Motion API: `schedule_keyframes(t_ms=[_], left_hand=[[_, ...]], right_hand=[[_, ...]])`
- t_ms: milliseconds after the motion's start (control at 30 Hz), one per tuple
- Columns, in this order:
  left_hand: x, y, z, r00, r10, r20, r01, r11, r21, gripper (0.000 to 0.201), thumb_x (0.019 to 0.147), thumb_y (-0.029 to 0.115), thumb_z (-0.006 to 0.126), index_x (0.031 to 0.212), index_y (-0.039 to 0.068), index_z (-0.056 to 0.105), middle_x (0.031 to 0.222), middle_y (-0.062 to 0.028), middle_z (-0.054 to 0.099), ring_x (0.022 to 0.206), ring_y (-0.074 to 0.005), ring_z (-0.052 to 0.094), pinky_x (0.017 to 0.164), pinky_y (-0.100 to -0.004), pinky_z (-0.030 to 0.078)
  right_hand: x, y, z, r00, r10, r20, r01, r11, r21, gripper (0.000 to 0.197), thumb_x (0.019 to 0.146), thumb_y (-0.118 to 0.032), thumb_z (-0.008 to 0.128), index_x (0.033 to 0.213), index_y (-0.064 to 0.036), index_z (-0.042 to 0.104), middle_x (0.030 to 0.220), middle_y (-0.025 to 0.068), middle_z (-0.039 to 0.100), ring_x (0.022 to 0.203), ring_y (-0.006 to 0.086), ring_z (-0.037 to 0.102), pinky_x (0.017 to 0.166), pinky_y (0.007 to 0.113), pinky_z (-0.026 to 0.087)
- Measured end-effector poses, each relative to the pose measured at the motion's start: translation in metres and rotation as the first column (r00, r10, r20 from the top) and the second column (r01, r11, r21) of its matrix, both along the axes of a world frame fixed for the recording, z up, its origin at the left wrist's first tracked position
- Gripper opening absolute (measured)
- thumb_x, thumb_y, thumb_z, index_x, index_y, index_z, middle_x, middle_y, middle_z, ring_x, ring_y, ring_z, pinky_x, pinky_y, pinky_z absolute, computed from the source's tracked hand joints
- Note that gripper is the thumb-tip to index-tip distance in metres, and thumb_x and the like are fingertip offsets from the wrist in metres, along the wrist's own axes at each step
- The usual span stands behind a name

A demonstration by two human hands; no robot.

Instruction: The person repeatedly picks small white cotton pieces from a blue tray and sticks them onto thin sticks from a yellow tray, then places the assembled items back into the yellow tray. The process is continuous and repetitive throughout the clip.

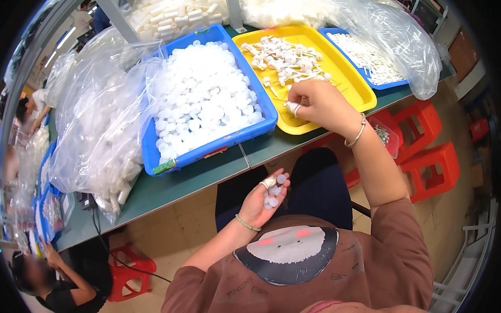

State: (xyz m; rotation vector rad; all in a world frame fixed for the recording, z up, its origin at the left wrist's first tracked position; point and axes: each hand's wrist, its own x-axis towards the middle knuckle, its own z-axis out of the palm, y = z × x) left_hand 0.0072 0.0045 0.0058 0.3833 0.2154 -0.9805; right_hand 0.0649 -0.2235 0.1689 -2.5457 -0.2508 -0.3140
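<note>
Palm up above my lap, my left hand cups several small translucent white round caps. White tape wraps its thumb. My right hand hangs over the near part of the yellow tray, its fingers pinched together. Anything between those fingertips is hidden or too small to name. White tape also covers one of its fingers. Inside the yellow tray lies a loose pile of small white pieces with thin wire-like stems. To its left, a blue tray is heaped with translucent white caps like those in my palm.
Another blue tray of small white parts stands at the right, partly under a clear plastic bag. A large bag of white parts sits left on the green table. Red stools stand at right; a person sits lower left.
</note>
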Motion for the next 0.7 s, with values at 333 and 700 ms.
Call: schedule_keyframes(t_ms=[333, 700], left_hand=[[0.002, 0.004, -0.006, 0.999, 0.01, 0.035, -0.003, 0.98, -0.198, 0.037, 0.093, 0.015, 0.057, 0.128, 0.007, 0.048, 0.118, -0.0085, 0.057, 0.102, -0.0205, 0.059, 0.084, -0.0298, 0.054], [-0.001, 0.0, 0.0, 0.997, 0.08, -0.014, -0.081, 0.982, -0.17, 0.019, 0.092, 0.016, 0.06, 0.108, 0.006, 0.059, 0.112, -0.0071, 0.058, 0.102, -0.019, 0.059, 0.085, -0.0299, 0.054]], right_hand=[[-0.106, 0.037, -0.022, 0.984, 0.081, 0.161, -0.129, 0.939, 0.32, 0.012, 0.079, -0.004, 0.068, 0.089, 0.0004, 0.063, 0.076, 0.0078, 0.06, 0.065, 0.0144, 0.059, 0.06, 0.025, 0.048], [-0.127, 0.054, -0.081, 0.983, 0.07, -0.17, 0.026, 0.862, 0.506, 0.012, 0.079, -0.004, 0.066, 0.088, 0.0009, 0.06, 0.073, 0.007, 0.057, 0.06, 0.0125, 0.055, 0.055, 0.025, 0.046]])
